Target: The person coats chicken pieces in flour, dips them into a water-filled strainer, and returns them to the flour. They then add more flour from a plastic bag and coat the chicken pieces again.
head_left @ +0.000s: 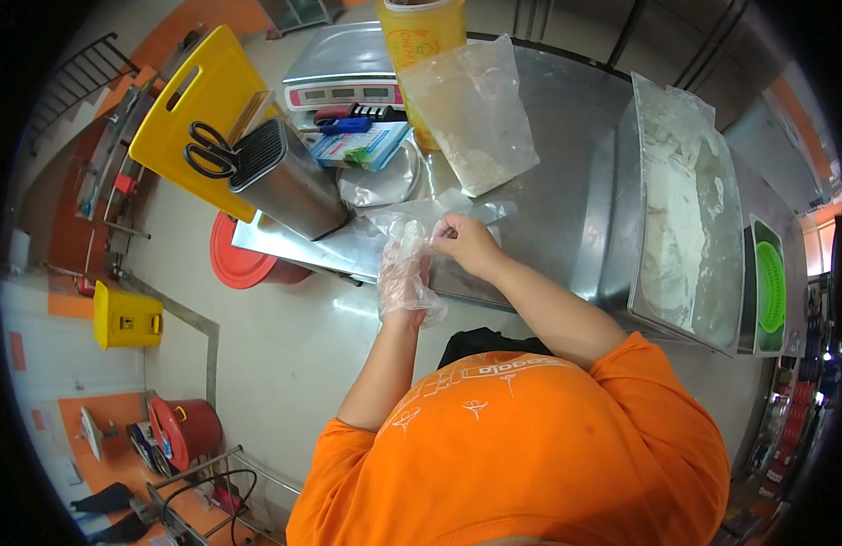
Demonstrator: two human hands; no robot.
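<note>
My left hand (404, 273) is inside a loose, clear plastic glove (430, 306) and is held up at the table's front edge. Its fingers look stretched out toward the table, blurred by the wrinkled plastic. Bare and with curled fingers, my right hand (466, 244) pinches at the glove beside the left fingertips. Thin clear plastic (453, 206) lies crumpled on the table just beyond both hands. Farther back, a clear bag with pale powder (480, 168) leans by a yellow container (427, 36).
On the steel table (566, 127) stand a knife block with scissors (289, 173), a yellow cutting board (198, 109) and a scale (339, 68). A flour-dusted tray (680, 218) is at right, beside a green basket (769, 287). A red-lidded bin (239, 259) stands below left.
</note>
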